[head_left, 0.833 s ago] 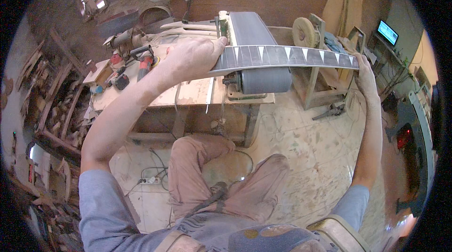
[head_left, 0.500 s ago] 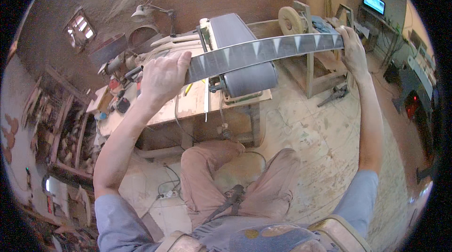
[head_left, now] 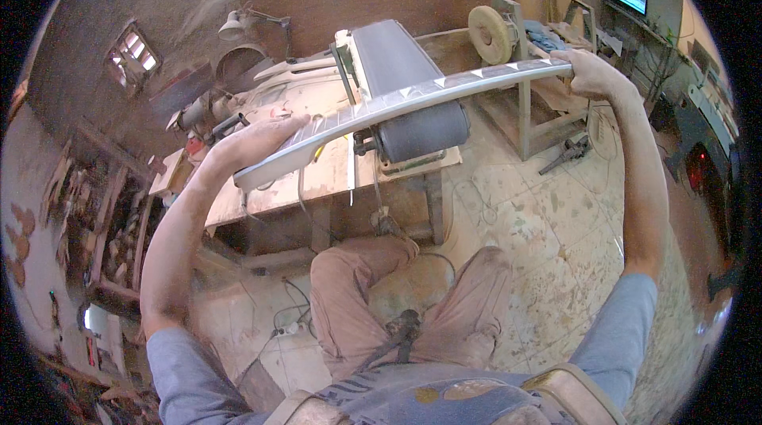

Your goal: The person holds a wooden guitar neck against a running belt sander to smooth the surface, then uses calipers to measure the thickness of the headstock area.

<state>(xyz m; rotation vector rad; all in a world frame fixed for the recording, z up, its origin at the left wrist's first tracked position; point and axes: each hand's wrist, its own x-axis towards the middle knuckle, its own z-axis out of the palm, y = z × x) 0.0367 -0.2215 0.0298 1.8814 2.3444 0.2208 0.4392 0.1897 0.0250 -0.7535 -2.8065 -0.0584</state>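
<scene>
A guitar neck point(head_left: 373, 110), pale-edged and set with white triangles, spans the space between the two grips, the left grip point(head_left: 258, 142) laid closed over its near end and the right grip point(head_left: 591, 76) curled tight around its far one. Midway between them the neck crosses over a belt sander point(head_left: 390, 52), contact unclear, which stands on the tabletop point(head_left: 329, 179); beyond the left grip is a desk lamp point(head_left: 231, 26), and left of the right grip, farther off, a buffing wheel point(head_left: 490, 34).
</scene>
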